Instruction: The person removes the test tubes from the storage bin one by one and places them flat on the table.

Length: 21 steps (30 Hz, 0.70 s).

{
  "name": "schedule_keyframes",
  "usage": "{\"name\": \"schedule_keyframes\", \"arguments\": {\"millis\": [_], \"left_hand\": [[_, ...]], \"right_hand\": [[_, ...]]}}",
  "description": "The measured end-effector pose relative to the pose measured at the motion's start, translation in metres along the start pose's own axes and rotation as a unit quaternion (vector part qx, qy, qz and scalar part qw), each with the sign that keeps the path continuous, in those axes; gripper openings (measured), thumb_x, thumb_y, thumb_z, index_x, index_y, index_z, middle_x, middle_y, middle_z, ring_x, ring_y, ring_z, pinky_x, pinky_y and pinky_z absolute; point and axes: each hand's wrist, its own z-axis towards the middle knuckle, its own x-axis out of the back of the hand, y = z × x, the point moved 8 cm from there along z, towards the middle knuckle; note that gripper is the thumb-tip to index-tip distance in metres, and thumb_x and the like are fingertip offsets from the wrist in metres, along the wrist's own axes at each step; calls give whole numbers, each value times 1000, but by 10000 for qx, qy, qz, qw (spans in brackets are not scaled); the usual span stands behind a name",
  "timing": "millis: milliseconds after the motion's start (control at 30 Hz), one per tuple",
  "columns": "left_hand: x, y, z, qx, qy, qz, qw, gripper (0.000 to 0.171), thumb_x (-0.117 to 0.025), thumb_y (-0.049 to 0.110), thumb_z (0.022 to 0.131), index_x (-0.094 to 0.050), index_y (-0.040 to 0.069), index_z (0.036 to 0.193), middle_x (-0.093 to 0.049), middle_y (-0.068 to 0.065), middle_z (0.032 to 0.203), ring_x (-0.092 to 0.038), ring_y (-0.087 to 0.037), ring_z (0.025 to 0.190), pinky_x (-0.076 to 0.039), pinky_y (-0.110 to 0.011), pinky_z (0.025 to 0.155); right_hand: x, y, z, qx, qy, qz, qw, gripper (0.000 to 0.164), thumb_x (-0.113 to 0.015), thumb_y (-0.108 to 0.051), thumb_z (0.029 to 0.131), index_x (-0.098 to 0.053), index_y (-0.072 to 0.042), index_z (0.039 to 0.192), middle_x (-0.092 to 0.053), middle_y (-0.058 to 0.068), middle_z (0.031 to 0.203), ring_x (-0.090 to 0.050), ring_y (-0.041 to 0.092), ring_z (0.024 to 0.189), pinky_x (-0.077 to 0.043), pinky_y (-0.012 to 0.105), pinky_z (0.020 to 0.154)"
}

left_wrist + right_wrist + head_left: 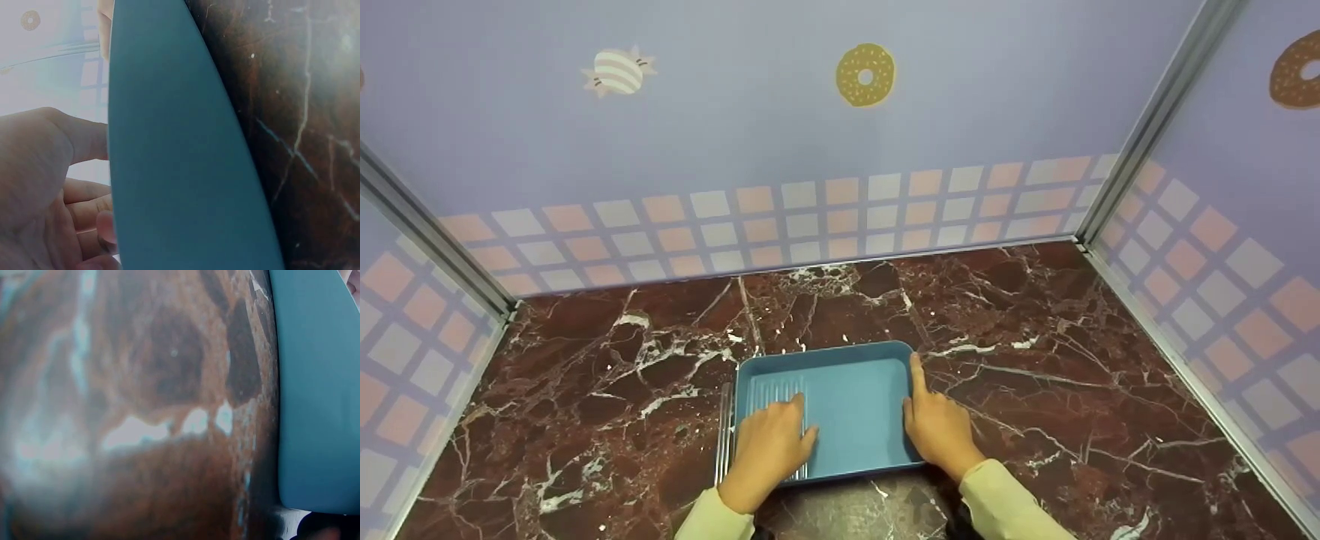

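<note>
A shallow blue rectangular tray [859, 409] lies on the marbled tabletop, with ridged lines along the left part of its floor. My left hand [771, 441] is over that ridged part, its index finger extended forward and its thumb out to the side. In the left wrist view, fingers of the left hand [39, 169] show above the tray's near wall [169, 157], with nothing between them. At the tray's right wall, my right hand [941, 427] has its thumb at the inner edge and its index finger along the rim; its other fingers are hidden. In the right wrist view, only the tray's outer wall [318, 399] shows clearly.
A shiny ridged strip [723, 435] stands out along the tray's left side. The dark red marbled tabletop [1072, 360] surrounds the tray, with small white specks on it. Patterned panels [720, 120] close off the back and both sides.
</note>
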Motion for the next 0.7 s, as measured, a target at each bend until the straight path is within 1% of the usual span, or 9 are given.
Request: {"name": "schedule_keyframes", "arguments": {"millis": [233,367,467,533,700], "left_hand": [[-4,1,0,53,-194,-80,9998,40,-75,31,79,-67,5,108,-64,-9,67,-51,-22,47,-37,-33,40],[-5,1,1,70,-212,-68,9997,39,-75,32,79,-67,6,108,-66,-12,69,-55,-25,49,-39,-36,40],[-5,1,1,65,-171,-36,9998,36,-76,32,79,-67,6,104,-67,-12,70,-58,-29,51,-40,-39,41],[-5,1,1,66,-153,-36,9999,36,-76,32,78,-67,6,102,-66,-12,69,-57,-28,51,-40,-38,41],[-5,1,1,34,-110,-36,9999,38,-76,31,78,-67,6,104,-66,-10,68,-56,-26,50,-39,-36,41]], "right_hand": [[4,-1,-2,84,296,86,9995,65,-55,-25,95,-28,-13,152,-69,18,76,-64,34,60,-45,48,52],[6,-2,-3,171,395,92,9990,64,-55,-24,95,-29,-12,152,-70,17,75,-64,34,60,-44,48,50],[6,-2,-3,174,375,41,9991,65,-55,-25,95,-28,-12,152,-69,16,73,-62,33,57,-43,46,48],[5,-2,-2,143,337,16,9993,65,-55,-25,95,-28,-12,152,-68,16,72,-62,32,56,-43,45,48],[3,-1,-2,58,214,1,9998,67,-54,-26,95,-25,-13,153,-69,16,74,-60,31,55,-42,45,47]]}}
